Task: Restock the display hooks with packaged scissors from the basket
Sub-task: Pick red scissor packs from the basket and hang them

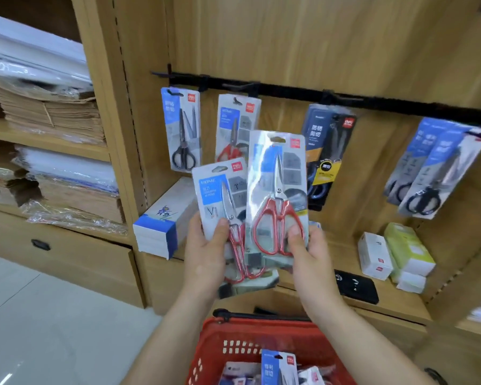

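My left hand (206, 254) has its fingers (222, 227) curled round the lower part of the smaller scissors pack (222, 190), thumb flat on its front. My right hand (308, 257) pinches the larger scissors pack (278, 184) the same way, thumb beside its red handles. Both packs stand upright side by side, the larger overlapping the smaller one's 3 o'clock edge, and more red handles show behind the smaller pack lower down. At 6 o'clock, under my wrists, the red basket (233, 337) holds further packs, with a blue-topped pack (278, 368) standing among them. At 12 o'clock a black rail (372, 100) crosses the wooden back panel. From it hang a black-handled pack (181, 129) at 11 o'clock, a red-handled pack (238, 120) partly hidden by the two I hold, a dark pack (326, 151) at 1 o'clock and two blue packs (428, 173) at 3 o'clock. On the shelf below, a blue-and-white box (161, 220) lies at 9 o'clock, with a white box (372, 255) and a green box (408, 245) at 4 o'clock.
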A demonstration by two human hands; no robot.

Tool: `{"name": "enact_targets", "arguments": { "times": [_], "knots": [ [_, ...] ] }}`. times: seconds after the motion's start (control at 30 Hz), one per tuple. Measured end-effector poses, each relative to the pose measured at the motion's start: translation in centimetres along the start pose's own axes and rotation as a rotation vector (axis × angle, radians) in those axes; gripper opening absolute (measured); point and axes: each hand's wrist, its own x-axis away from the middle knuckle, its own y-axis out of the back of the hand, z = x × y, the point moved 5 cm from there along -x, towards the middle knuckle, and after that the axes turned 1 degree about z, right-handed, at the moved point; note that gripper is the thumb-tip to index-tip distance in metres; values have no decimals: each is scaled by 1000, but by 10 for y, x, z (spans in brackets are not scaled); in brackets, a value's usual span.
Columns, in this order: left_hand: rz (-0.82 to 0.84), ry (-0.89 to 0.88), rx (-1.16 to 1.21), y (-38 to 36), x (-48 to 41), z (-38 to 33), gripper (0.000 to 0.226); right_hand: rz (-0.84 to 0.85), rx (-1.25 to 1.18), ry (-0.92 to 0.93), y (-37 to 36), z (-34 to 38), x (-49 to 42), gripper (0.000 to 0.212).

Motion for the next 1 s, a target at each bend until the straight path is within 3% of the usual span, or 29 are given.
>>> {"name": "enact_targets", "arguments": {
  "times": [0.1, 0.37, 0.53, 1.0],
  "knots": [
    [65, -62, -58, -37, 13, -27, 15, -102, 3, 68, 54, 35, -3, 12],
    [178, -213, -103, -147, 31, -123, 26, -320, -57, 244, 194, 144, -36, 4],
    [192, -272, -72, -204, 24, -186, 26, -391, -121, 353, 259, 218, -72, 10],
    [241, -420, -36, -282, 20, -279, 15, -408, -186, 458, 309, 325, -156, 13]
  ]
}}
